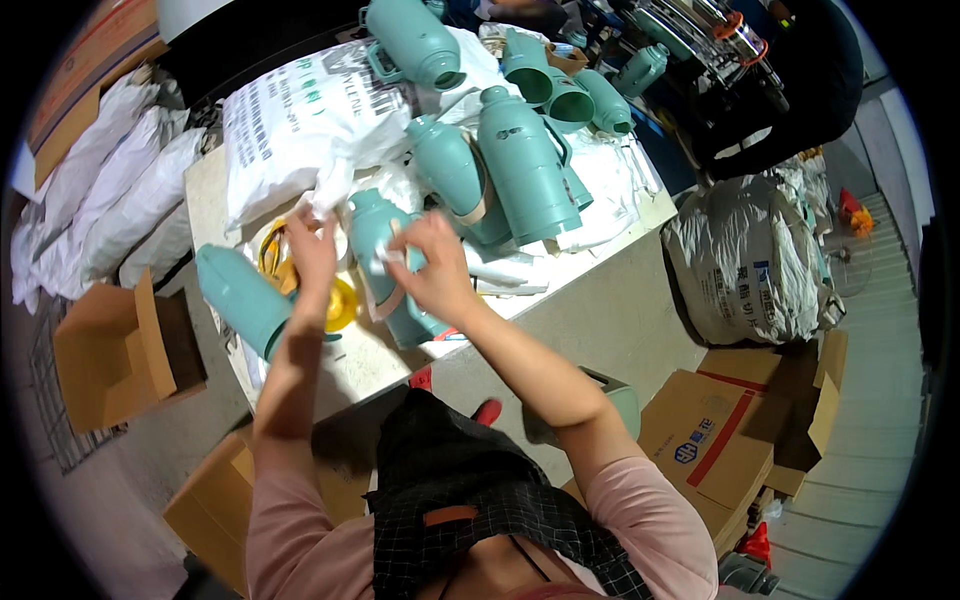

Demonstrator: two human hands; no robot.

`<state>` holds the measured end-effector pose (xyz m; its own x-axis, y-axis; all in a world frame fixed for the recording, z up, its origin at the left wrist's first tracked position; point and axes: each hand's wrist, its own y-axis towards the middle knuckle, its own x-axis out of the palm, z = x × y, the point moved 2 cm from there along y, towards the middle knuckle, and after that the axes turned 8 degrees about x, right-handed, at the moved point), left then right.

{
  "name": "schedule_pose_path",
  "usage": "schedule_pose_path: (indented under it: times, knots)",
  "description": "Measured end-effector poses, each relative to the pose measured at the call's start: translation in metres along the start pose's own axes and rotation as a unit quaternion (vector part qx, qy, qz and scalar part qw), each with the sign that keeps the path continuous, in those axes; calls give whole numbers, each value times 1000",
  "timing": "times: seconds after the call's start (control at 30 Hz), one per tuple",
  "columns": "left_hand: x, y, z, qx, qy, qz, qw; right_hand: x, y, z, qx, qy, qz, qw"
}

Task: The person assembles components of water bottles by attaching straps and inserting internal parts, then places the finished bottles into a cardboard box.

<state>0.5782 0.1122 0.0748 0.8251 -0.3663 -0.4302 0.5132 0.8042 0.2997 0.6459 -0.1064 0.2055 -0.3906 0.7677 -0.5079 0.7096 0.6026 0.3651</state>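
Observation:
My left hand [312,252] is over the left part of the table, fingers stretched and apart, slightly blurred. Beside it lie yellow-orange items [272,258] and a yellow ring-shaped piece [342,303], partly under the forearm. A small white scrap [388,252] is pinched in my right hand [432,265], just above a green thermos flask body [372,215] lying on the table with a pale band around it. Left of my left wrist lies another green thermos body [240,300]. More bodies, such as a large one with a handle [520,165] and a banded one [450,165], lie to the right.
A full white woven sack [290,130] covers the table's [600,245] back left, with a green flask [415,40] on top. Open cardboard boxes [110,345] stand on the floor left; more boxes [700,420] and a large sack [740,265] stand right. Someone in dark clothes [810,90] is at the far right.

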Motion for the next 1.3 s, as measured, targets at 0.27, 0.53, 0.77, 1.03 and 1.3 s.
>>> schedule_pose_path:
  times: [0.27, 0.53, 0.77, 1.03, 1.3]
  knots:
    - [165, -189, 120, -122, -232, -537, 802, -161, -115, 128, 332, 111, 70, 934]
    - [307, -170, 210, -512, -487, -150, 692, -289, 5, 222, 275, 210, 95, 934]
    - [233, -127, 271, -388, -365, 90, 841, -320, 105, 271, 205, 208, 15, 956]
    - [210, -155, 276, -329, -294, -75, 894, -255, 133, 308, 173, 130, -55, 975]
    - [234, -130, 270, -278, -269, -180, 905, -263, 148, 288, 43, -69, -68, 994]
